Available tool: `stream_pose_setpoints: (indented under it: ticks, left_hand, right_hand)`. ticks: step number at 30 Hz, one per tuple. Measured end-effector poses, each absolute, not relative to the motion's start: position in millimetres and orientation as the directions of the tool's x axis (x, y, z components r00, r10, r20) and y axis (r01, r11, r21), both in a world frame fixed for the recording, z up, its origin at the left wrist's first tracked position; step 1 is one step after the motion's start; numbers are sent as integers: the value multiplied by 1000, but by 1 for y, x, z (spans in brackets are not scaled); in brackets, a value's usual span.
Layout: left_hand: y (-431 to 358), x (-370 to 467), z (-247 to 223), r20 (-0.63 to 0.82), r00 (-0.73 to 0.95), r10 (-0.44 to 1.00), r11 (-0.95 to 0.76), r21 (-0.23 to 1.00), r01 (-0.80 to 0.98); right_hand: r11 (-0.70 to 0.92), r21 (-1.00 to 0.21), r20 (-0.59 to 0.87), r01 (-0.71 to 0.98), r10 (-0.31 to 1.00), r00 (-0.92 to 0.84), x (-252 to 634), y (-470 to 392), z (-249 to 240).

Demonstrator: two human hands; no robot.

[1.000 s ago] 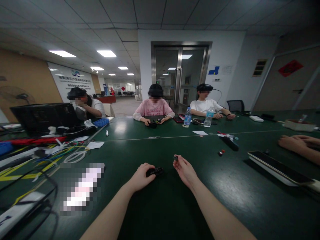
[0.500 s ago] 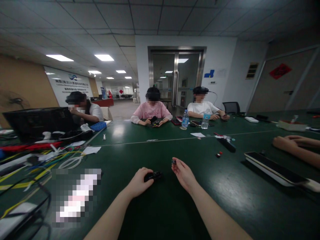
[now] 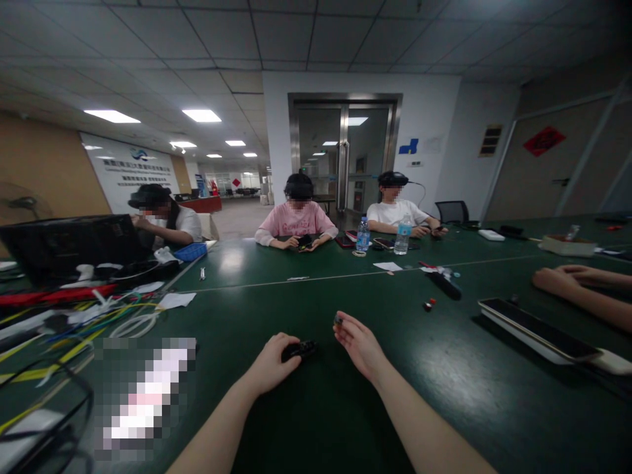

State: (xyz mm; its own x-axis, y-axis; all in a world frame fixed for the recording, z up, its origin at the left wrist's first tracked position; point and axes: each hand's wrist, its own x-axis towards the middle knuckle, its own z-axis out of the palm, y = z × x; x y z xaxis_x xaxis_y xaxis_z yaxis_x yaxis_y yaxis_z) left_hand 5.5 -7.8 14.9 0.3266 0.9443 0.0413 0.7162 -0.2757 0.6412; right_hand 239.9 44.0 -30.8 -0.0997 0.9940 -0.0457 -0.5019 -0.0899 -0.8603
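Observation:
On the dark green table (image 3: 326,408), my left hand (image 3: 275,361) is closed around one end of a small black device (image 3: 302,349), whose other end sticks out to the right. My right hand (image 3: 359,343) is raised a little to the right of it, pinching a tiny dark part (image 3: 338,320) between thumb and fingertips. The tiny part and the black device are apart. What the tiny part is cannot be made out.
Cables (image 3: 135,322) and a monitor (image 3: 69,247) crowd the left. A phone-like slab (image 3: 540,329) lies at the right, near another person's hands (image 3: 557,283). Two bottles (image 3: 402,238) (image 3: 363,235) stand across the table, where people sit.
The whole view has shifted slightly. The tiny part in my right hand appears turned a little. Both hands keep their holds.

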Motion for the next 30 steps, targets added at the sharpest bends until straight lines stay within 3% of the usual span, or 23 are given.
stream_pose_setpoints:
  ticks: [19, 30]
  left_hand:
    - [-3, 4, 9, 102, 351, 931, -337, 616, 713]
    - [-6, 4, 13, 52, 338, 940, -290, 646, 706]
  right_hand:
    - [-46, -906, -3, -421, 995, -103, 236, 44, -34]
    - [-37, -906, 8, -421, 994, -105, 237, 40, -30]
